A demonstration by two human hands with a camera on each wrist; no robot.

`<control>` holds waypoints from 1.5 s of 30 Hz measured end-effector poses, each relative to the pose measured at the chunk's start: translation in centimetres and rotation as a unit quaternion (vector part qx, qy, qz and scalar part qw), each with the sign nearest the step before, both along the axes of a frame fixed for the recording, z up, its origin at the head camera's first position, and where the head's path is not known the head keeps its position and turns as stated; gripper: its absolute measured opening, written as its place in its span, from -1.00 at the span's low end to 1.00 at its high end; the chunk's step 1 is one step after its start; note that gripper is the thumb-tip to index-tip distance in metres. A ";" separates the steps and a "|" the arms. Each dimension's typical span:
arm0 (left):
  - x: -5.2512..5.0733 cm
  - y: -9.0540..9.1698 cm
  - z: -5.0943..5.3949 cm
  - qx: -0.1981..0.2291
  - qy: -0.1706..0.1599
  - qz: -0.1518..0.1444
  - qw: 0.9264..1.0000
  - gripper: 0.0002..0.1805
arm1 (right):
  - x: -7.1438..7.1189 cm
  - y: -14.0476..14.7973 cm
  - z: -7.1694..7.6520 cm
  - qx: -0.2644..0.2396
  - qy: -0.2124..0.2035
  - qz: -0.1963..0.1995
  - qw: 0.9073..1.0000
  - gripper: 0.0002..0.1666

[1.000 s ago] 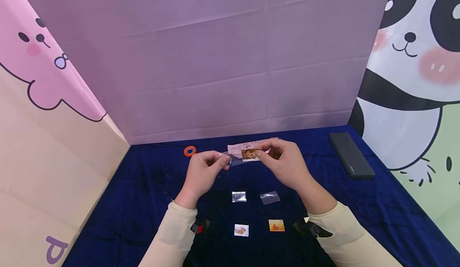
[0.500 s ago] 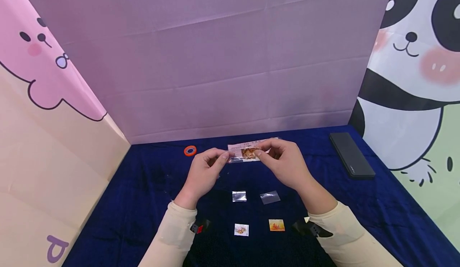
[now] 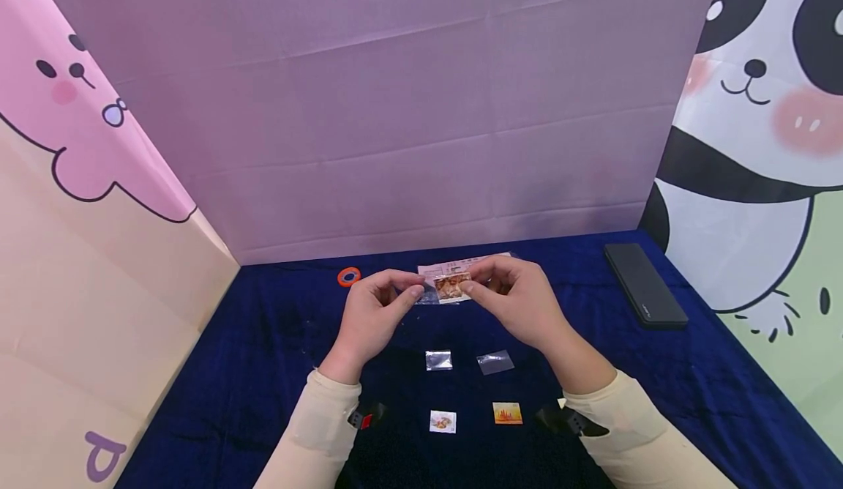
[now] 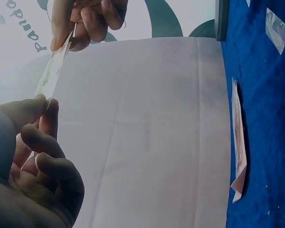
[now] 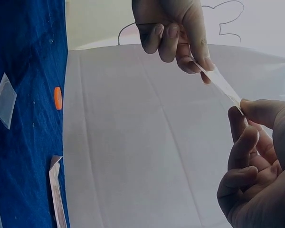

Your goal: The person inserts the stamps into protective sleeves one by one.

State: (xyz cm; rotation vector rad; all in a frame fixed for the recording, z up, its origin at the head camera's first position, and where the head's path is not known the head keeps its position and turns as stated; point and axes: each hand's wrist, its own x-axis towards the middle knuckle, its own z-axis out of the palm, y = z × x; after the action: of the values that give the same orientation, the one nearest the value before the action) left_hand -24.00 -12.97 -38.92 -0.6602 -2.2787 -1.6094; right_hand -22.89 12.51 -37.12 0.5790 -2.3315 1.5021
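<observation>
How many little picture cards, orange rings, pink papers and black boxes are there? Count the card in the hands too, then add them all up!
Picture cards: 3
Orange ring: 1
Pink paper: 1
Black box: 1
Total: 6

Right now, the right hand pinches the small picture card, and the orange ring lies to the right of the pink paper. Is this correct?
Not quite: the orange ring lies to the left of the pink paper, as the head view shows. The right hand does pinch the small picture card.
</observation>
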 end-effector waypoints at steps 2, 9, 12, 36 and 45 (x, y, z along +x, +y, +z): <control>0.0 0.0 0.0 0.006 -0.001 0.000 1.000 -0.87 | 0.0 -0.1 0.0 0.000 -0.001 0.003 1.000 -0.85; -0.1 0.0 0.1 0.034 -0.011 0.011 0.999 -0.86 | -0.1 0.1 -0.2 0.001 0.000 -0.013 1.000 -0.88; -0.1 0.0 0.2 0.047 -0.018 0.007 0.999 -0.84 | -0.1 0.1 -0.2 -0.003 -0.002 -0.014 1.000 -0.89; 0.0 -0.2 0.3 0.046 -0.022 -0.016 0.999 -0.86 | -0.1 0.0 -0.5 0.009 -0.025 0.015 1.000 -0.85; 0.1 -0.1 0.4 0.042 -0.027 -0.020 0.999 -0.88 | 0.0 0.0 -0.4 0.027 -0.020 0.045 0.998 -0.84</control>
State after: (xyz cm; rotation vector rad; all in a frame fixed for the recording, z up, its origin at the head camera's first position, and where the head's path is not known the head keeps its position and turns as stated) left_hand -23.90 -13.09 -38.54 -0.6539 -2.2348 -1.7512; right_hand -22.89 12.48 -37.56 0.6823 -2.4123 1.5076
